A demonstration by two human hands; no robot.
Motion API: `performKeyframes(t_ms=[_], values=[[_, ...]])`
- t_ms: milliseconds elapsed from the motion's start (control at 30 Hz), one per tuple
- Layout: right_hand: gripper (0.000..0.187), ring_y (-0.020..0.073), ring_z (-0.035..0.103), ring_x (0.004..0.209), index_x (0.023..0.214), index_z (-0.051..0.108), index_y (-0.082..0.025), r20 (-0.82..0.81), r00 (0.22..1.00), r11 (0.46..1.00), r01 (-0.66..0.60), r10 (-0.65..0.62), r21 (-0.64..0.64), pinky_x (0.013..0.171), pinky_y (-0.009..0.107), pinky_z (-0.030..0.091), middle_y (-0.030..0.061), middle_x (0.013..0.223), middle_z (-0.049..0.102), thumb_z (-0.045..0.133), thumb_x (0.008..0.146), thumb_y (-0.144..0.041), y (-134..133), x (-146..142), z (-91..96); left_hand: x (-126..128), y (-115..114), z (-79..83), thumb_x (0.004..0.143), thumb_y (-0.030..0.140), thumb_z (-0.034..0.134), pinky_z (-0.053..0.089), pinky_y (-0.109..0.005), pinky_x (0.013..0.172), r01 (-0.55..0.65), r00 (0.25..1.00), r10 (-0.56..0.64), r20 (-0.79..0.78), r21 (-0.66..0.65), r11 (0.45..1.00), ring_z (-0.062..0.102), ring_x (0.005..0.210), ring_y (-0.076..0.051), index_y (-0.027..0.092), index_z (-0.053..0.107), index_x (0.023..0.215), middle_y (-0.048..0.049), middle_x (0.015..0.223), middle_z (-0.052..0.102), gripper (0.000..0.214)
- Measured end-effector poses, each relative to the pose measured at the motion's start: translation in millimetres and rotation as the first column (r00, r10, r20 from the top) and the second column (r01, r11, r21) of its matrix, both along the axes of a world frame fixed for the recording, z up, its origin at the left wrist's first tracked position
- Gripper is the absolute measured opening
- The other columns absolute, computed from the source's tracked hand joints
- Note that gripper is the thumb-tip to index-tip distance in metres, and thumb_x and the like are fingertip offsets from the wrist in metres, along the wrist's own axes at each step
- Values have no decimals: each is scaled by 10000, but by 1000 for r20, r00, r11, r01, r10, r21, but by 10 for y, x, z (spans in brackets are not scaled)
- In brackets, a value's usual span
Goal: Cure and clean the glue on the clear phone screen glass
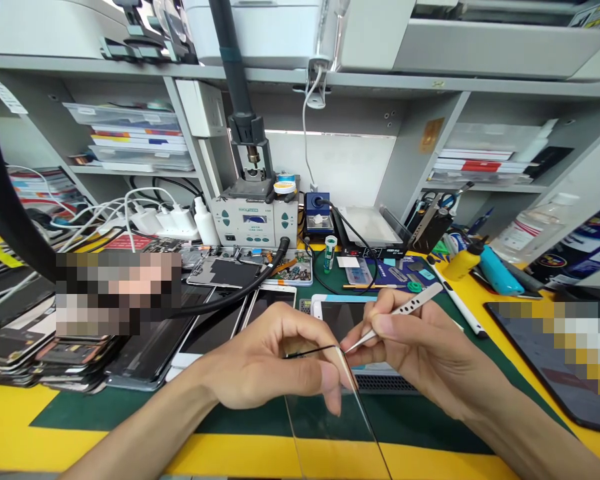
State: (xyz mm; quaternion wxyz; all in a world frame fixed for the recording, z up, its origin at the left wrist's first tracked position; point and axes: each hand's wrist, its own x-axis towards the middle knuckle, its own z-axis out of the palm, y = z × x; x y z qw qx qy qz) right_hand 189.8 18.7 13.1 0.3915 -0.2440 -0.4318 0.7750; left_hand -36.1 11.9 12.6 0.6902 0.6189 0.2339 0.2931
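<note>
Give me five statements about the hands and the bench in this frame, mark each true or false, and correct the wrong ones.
1. The right hand holds a pair of tweezers. True.
2. The left hand holds nothing. False: it holds a clear panel with a dark edge.
3. The tweezers point at an upper corner of the clear panel. True, though whether the tips touch it is hard to tell.
4. The mat on the yellow tabletop is red. False: it is dark green.
5. A black hose runs across the bench beyond the left hand. True.
</note>
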Motion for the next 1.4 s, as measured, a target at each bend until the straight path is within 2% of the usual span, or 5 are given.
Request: performKeyframes(t_ms=[400,533,767,1000,1400], values=[[113,235,773,848,826,700,-177,11,1000,1000,13,-13,2,842,421,602,71,825,784,776,846,-259,15,6,15,2,3,-17,846,273,724,492,-303,718,-9,1000,9,30,-12,1000,676,710,-199,103,804,882,-114,705,742,191],[314,262,765,845,925,743,-172,71,997,996,35,-41,84,824,432,603,71,797,763,828,777,-437,39,19,63,0,3,-14,829,274,734,488,-338,706,-16,999,16,34,-18,1000,680,734,-238,104,807,884,-133,710,738,193],[445,217,726,662,986,769,-150,114,991,989,53,-69,141,625,344,609,65,696,724,778,795,-552,20,27,103,-12,-1,-14,831,309,737,474,-344,689,-28,999,29,23,-16,999,672,719,-241,107,806,879,-137,707,725,218],[256,110,624,438,866,802,-177,6,999,993,48,-49,106,410,181,510,9,553,659,746,881,-427,-17,73,63,-10,11,-35,827,340,750,496,-340,713,-45,999,45,-1,-26,999,667,710,-218,129,805,873,-115,715,730,223],[208,154,768,646,915,798,-167,-28,999,999,38,-38,21,639,213,643,53,757,781,801,850,-364,59,72,93,-7,42,-65,831,323,761,496,-311,691,-50,997,50,55,-13,999,690,702,-212,124,810,887,-111,709,742,212]])
